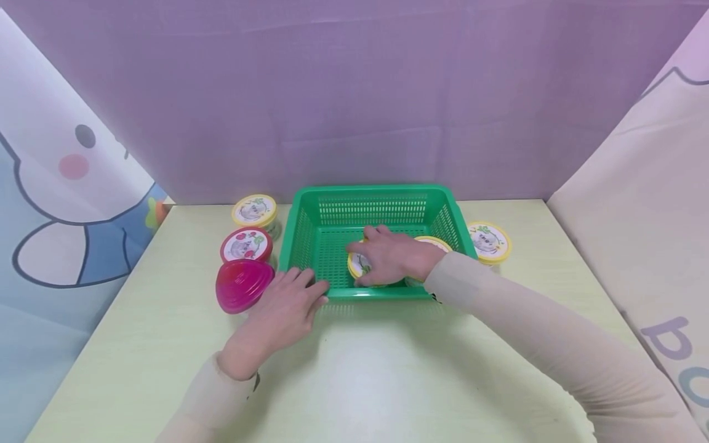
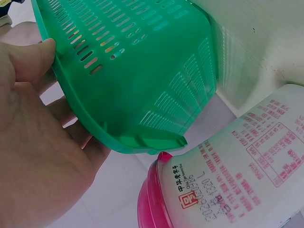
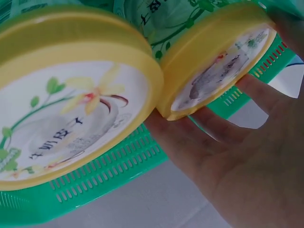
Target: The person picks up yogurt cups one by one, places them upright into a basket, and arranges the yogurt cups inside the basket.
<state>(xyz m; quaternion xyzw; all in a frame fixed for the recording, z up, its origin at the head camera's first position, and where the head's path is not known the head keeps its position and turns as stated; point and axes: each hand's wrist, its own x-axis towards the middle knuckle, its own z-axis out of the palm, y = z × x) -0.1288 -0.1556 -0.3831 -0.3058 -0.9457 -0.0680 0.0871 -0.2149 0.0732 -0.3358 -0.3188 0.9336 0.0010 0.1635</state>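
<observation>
My left hand grips the front-left rim of a green plastic basket, its thumb on the outer side in the left wrist view. Inside the basket, my right hand holds a yellow-lidded tub, fingers spread round its lid edge. A second yellow-lidded tub stands right beside it, partly hidden under the right wrist; its white flower-printed lid fills the left of the right wrist view. Next to my left hand stands a white printed container with a bright pink domed lid.
Left of the basket, a red-lidded tub stands behind the pink lid, and a yellow-lidded tub farther back. Another yellow-lidded tub is close to the basket's right side. A purple cloth hangs behind the pale table.
</observation>
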